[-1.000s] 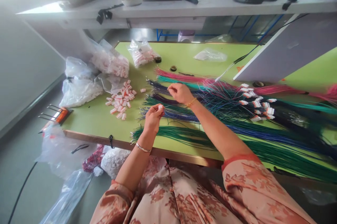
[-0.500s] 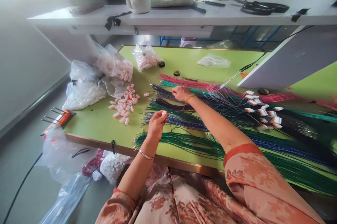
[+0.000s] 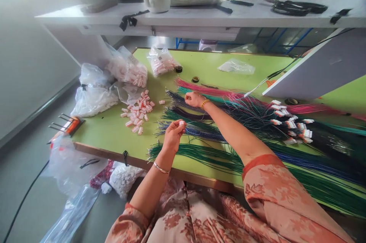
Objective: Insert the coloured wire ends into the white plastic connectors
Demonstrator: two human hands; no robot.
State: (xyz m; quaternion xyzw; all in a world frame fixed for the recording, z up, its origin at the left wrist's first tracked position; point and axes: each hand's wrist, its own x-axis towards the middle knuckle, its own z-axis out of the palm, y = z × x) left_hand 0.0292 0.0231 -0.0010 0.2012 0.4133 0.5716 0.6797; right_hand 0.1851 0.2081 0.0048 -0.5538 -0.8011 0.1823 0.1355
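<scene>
My left hand [image 3: 173, 135] is closed, pinching a small white connector housing [image 3: 182, 122] between thumb and fingertips above the blue wires [image 3: 200, 130]. Over the bundle of dark grey wires [image 3: 176, 98], near its stripped or terminal-tipped left ends, is my right hand [image 3: 195, 99]. Its fingers are curled into a pinch; whatever lies between them is too small to make out. A loose pile of pinkish-white connector housings [image 3: 138, 110] lies left of my hands. To the right, a cluster of white housings [image 3: 291, 123] sits on wire ends.
Green wires [image 3: 183, 152] run along the table's front edge, pink wires [image 3: 206, 87] along the back. Bags of housings [image 3: 162, 62] stand at the back left. Tape rolls [image 3: 195, 79] lie behind the wires. A white shelf [image 3: 200, 18] spans above; a panel [image 3: 317, 66] rises at right.
My right hand has shifted slightly left along the dark wires. The left hand keeps its pinch on the connector housing. The whole view has shifted a little.
</scene>
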